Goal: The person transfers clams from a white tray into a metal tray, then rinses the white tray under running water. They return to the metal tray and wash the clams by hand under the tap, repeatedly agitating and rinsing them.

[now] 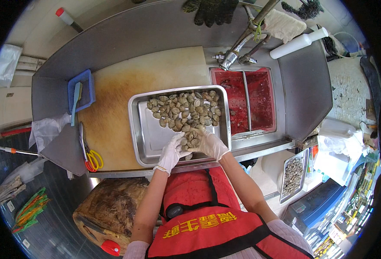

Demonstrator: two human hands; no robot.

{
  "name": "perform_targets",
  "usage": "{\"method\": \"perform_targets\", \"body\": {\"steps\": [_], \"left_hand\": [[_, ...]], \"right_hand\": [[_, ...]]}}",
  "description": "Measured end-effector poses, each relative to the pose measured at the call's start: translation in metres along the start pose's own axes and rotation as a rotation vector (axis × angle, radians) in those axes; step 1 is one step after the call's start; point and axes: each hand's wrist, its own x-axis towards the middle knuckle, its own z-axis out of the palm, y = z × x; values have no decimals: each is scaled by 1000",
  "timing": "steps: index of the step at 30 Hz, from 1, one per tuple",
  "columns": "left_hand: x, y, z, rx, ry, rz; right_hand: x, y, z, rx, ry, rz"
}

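Note:
A rectangular stainless-steel tray (151,132) sits before me, partly on the cutting board. Clams (187,110) lie heaped across its far and right parts, while the left part of its floor shows bare metal. My left hand (171,152), in a thin white glove, curves around the left side of a small cluster of clams (191,140) at the near side of the tray. From the right, my right hand (211,144), gloved the same way, cups that cluster. Between them the clams are gathered. Some fingertips are hidden among the shells.
Beneath the tray spreads a stained cutting board (109,97). At right is a sink with a red basket (231,87) under a metal faucet (230,60). Scissors (91,158) and a blue basket (90,102) holding a brush stand left. Another clam tray (294,176) is lower right.

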Motion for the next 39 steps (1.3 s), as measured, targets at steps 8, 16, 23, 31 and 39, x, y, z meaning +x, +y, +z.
{"method": "perform_targets", "body": {"steps": [8, 16, 23, 31, 39], "left_hand": [[-19, 7, -29, 111, 191, 321], [26, 24, -44, -107, 96, 308], [49, 27, -20, -79, 102, 178], [55, 26, -13, -55, 20, 112], [28, 4, -5, 284, 39, 382]], "right_hand": [[-17, -12, -31, -412, 418, -390], [13, -22, -47, -461, 375, -495], [35, -47, -9, -197, 171, -159], [54, -30, -17, -338, 27, -182], [33, -8, -12, -363, 3, -265]]}}
